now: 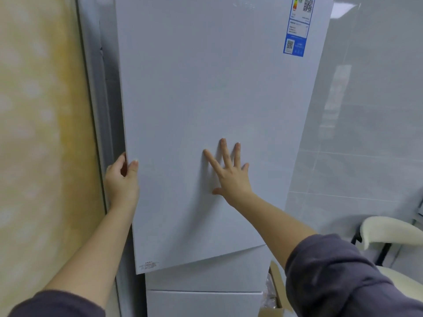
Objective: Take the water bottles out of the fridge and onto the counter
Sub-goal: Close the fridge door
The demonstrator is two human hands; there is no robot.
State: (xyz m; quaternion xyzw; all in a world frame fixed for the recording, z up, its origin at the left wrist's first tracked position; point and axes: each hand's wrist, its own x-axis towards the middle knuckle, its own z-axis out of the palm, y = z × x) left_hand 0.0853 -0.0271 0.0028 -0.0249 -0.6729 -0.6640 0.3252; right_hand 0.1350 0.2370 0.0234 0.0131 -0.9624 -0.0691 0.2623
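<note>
A tall white fridge fills the middle of the view. Its upper door (206, 92) stands slightly ajar, swung out from the left edge over the lower drawers (206, 300). My left hand (122, 179) grips the door's left edge, fingers curled behind it and thumb on the front. My right hand (229, 172) lies flat on the door front with fingers spread. No water bottles and no counter are in view; the fridge's inside is hidden by the door.
A yellow patterned wall (41, 133) runs close on the left. Glossy grey tiles (366, 110) cover the wall on the right. A cream chair (389, 236) stands at lower right, and a cardboard box (274, 300) sits by the fridge's base. Stickers (297, 26) mark the door's top right.
</note>
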